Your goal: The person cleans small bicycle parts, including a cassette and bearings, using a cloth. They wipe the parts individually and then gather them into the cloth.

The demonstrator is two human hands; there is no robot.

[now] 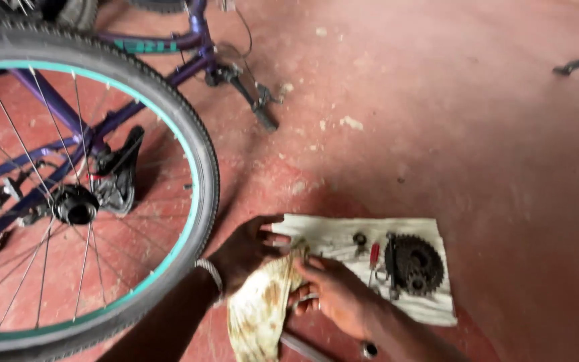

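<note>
A: Quick pass. What's in hand?

B: I see both hands low centre of the frame, working a stained rag point(261, 310). Left hand point(248, 249) lies on top of it, fingers bent and pressing down, thumb out toward the white cloth point(343, 234). Right hand point(333, 291) has fingers curled around the rag's right edge, gripping it.

A: And the parts?

B: On the white cloth, lower right of centre, on the red floor point(477, 134): a black freewheel cog cluster point(415, 263), a red-handled small tool point(374, 255) just left of it, a small round piece point(360, 238) near that. Metal bar point(303, 347) pokes out under the rag at bottom edge; can't tell what it is.

A: Bike?

B: Rear wheel point(199, 167) fills left of frame, teal rim, hub point(75, 204) bare-looking; purple frame point(196, 47) upper left.

A: Step?

B: My read: wiping or wrapping something with the rag, cleaning stage. Next move likely needs a firm grip on the rag and a reach right to the cog cluster.
</note>
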